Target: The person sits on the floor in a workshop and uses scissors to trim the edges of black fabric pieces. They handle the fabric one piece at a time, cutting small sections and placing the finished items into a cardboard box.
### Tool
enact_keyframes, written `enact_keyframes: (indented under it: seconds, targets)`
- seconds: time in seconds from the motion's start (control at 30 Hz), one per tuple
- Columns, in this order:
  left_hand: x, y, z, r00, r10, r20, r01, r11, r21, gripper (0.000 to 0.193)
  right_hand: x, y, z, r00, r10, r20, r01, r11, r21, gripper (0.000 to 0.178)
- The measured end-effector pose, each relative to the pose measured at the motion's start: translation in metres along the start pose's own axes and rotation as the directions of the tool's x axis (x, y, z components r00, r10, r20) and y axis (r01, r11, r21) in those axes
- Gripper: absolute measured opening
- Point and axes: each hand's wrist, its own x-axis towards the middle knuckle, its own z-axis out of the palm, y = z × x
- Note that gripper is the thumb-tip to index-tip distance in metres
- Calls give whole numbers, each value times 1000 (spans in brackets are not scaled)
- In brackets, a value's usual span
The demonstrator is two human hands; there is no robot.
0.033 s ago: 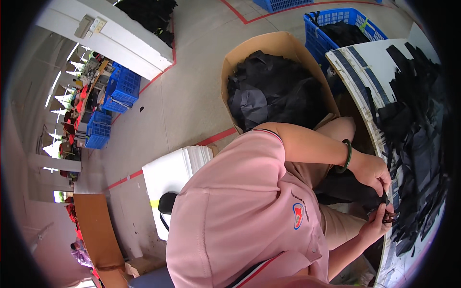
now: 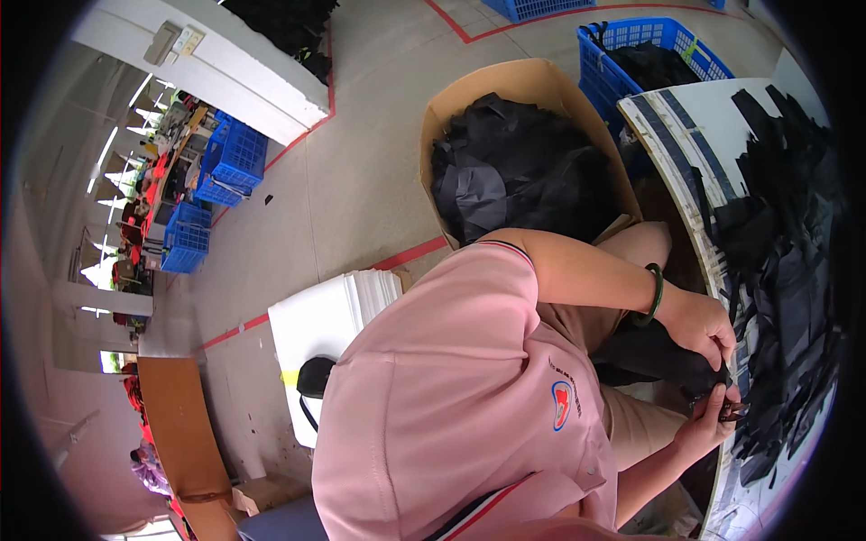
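My left hand [image 2: 699, 326], with a dark green bangle at the wrist, is closed with its fingertips pinching the edge of a black fabric piece [image 2: 645, 353]. The cloth hangs over my lap at the table's edge. Just below it, my right hand [image 2: 705, 426] is closed at the same edge, its thumb pointing up toward the left fingertips. A small, shiny dark brown thing [image 2: 729, 412] pokes out from the right fingers; its exact kind is hard to make out. Beside both hands, many black fabric strips [image 2: 780, 261] lie heaped on the white table [image 2: 699, 135].
A cardboard box [image 2: 532, 74] full of black fabric stands beyond my left arm. Behind it is a blue plastic crate [image 2: 591, 68] with black cloth. A white stack of sheets [image 2: 316, 316] is behind me. More blue crates [image 2: 230, 162] stand along the far left.
The hands stay at the cloth's edge with barely any movement. The whole view has shifted very slightly.
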Motion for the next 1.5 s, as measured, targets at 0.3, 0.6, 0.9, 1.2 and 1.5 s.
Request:
enact_keyframes:
  seconds: [0.3, 0.6, 0.9, 1.2, 1.5]
  targets:
    - [-6, 14, -2, 981, 162, -110, -105, 910, 401, 38, 7, -17, 26, 986, -136, -95, 125, 986, -114, 19]
    - [-18, 9, -8, 982, 89, -167, -53, 977, 209, 36, 10, -20, 20, 992, -128, 10, 128, 977, -168, 22]
    - [-9, 17, -7, 984, 157, -83, -131, 957, 260, 39, -1, -28, 27, 998, 39, -44, -27, 971, 238, 7]
    - [17, 19, 10, 965, -190, 180, 194, 981, -4, 22, -13, -39, -16, 992, 53, -114, -40, 992, 119, 11]
    - [35, 25, 21, 928, -117, 355, 57, 983, 175, 18, -8, -63, -32, 945, 8, 327, 90, 954, -285, 23]
